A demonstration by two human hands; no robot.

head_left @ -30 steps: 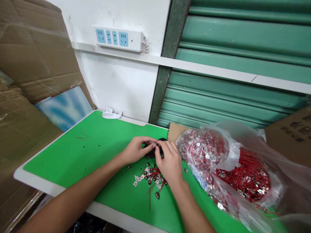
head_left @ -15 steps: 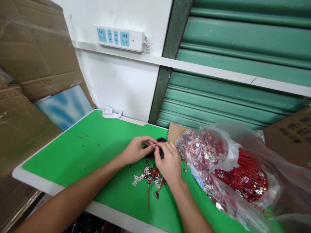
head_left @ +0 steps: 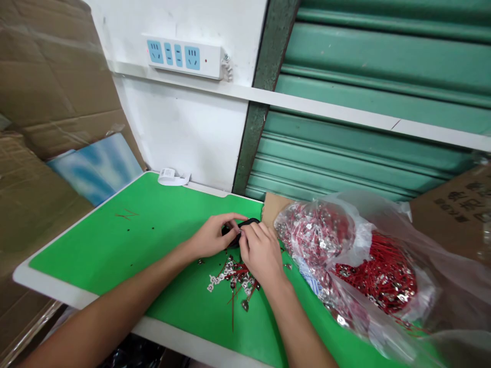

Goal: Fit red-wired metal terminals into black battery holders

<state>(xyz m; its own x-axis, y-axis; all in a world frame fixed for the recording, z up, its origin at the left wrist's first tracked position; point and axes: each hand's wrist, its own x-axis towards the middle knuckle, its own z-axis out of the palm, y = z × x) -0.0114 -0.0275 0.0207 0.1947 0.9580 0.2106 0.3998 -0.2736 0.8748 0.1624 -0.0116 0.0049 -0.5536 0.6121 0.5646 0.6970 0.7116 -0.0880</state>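
My left hand (head_left: 214,235) and my right hand (head_left: 261,250) meet over a black object (head_left: 250,222) on the green mat (head_left: 172,214). Thumb and fingers of both hands are pinched together around a tiny piece; its kind is too small to tell, though a glint of metal shows. The black object lies behind and under the fingers, mostly covered. Just below the hands is a loose pile of small metal battery contacts (head_left: 218,279) with red wires. One thin wire (head_left: 232,312) sticks out toward the front edge.
Clear plastic bags (head_left: 318,230) full of red-wired metal pieces (head_left: 391,276) fill the right side. A paper strip (head_left: 172,177) lies at the back edge. Cardboard (head_left: 49,76) stands at left, and a power strip (head_left: 184,57) hangs on the wall.
The view has shifted slightly. The fingers of my right hand have closed in further over the small piece, beside my left fingertips; both hands stay over the black object.
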